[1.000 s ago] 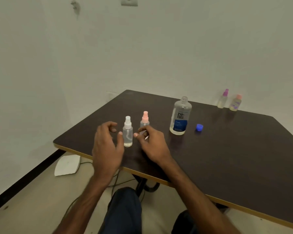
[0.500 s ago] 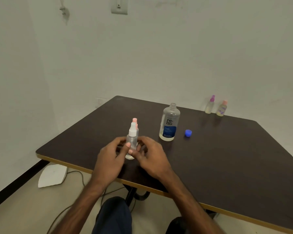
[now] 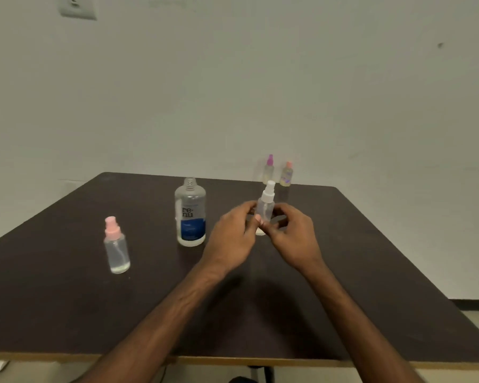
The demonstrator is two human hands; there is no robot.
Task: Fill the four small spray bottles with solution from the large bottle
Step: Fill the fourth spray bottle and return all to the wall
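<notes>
A pale rectangular switch plate [image 3: 78,8] sits high on the matte wall at far left. Below it spreads a dark table [image 3: 67,299] with a smooth top and a light wooden edge band. On its left part stands a pink-capped spray bottle [image 3: 116,246], a clear plastic cylinder with a thin dip tube and a little liquid at the bottom. To its right, well apart, stands the large bottle [image 3: 190,214], upright: translucent rounded plastic with a blue label band low on the body and a bare threaded neck. Just right of it the left hand [image 3: 233,236] and the right hand [image 3: 293,233] meet, each with fingers and thumb curled round the clear body of a white-capped spray bottle [image 3: 266,205], held upright between them. Whether its base touches the table cannot be told. At the far edge behind the hands stand a purple-capped spray bottle [image 3: 268,170] and, just beside it, a squatter peach-capped spray bottle [image 3: 286,174] with yellowish contents. In count: four small spray bottles, one large bottle, two hands.
</notes>
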